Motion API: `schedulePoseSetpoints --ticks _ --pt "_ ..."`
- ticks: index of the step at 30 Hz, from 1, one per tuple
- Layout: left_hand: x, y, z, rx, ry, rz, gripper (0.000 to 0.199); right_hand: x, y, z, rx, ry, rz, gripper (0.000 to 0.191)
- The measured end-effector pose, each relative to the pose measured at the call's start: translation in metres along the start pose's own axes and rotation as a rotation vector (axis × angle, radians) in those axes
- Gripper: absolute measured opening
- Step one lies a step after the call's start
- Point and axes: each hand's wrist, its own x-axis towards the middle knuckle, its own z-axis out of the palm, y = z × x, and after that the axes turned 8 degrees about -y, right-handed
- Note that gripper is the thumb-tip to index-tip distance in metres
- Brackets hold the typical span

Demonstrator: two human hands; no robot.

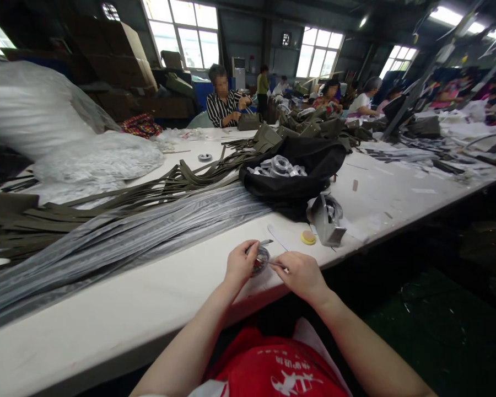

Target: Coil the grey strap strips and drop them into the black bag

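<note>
Near the table's front edge, my left hand (242,263) is closed around a small grey tool like a pen or blade, its tip (266,242) pointing right. Between my hands lies a round coil (261,260) of clear or grey tape, touching my left fingers. My right hand (301,274) is just to the right, thumb and fingers pinched on a thin strip (278,264) that reaches toward the coil. A yellow-rimmed disc (308,237) and a grey tape dispenser (332,220) sit beyond my right hand.
A black bag (293,184) holding tape rolls (280,165) stands behind the dispenser. Long grey strips (119,237) and olive straps (86,205) cover the table's left. Plastic-wrapped bundles (37,110) lie far left. A person in stripes (225,107) works across the table (107,325).
</note>
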Motion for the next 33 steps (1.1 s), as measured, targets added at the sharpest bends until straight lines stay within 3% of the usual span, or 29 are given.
schedulePoseSetpoints --ticks 7,11,14,19,22,28,33 --pt "-0.006 0.015 0.006 -0.145 -0.127 0.036 0.035 -0.008 0.002 -0.007 0.229 0.117 -0.037 0.012" --pt "-0.011 0.020 0.006 -0.039 -0.170 0.149 0.032 -0.005 0.004 -0.005 0.521 0.235 -0.093 0.014" --pt "-0.012 0.022 0.001 0.065 -0.163 0.256 0.028 -0.005 0.004 -0.006 0.759 0.257 -0.055 0.011" --pt "-0.014 0.027 -0.002 0.125 0.001 0.285 0.026 -0.010 0.001 -0.008 1.421 -0.016 0.154 0.028" --pt "-0.014 0.029 -0.001 0.152 0.034 0.297 0.025 -0.012 0.000 -0.007 1.647 -0.081 0.175 0.033" --pt "-0.015 0.033 -0.003 0.224 0.016 0.391 0.023 -0.012 0.003 -0.007 1.716 -0.092 0.257 0.031" --pt "-0.015 0.040 -0.010 0.269 -0.027 0.470 0.023 -0.014 0.007 -0.008 1.649 -0.243 0.299 0.038"
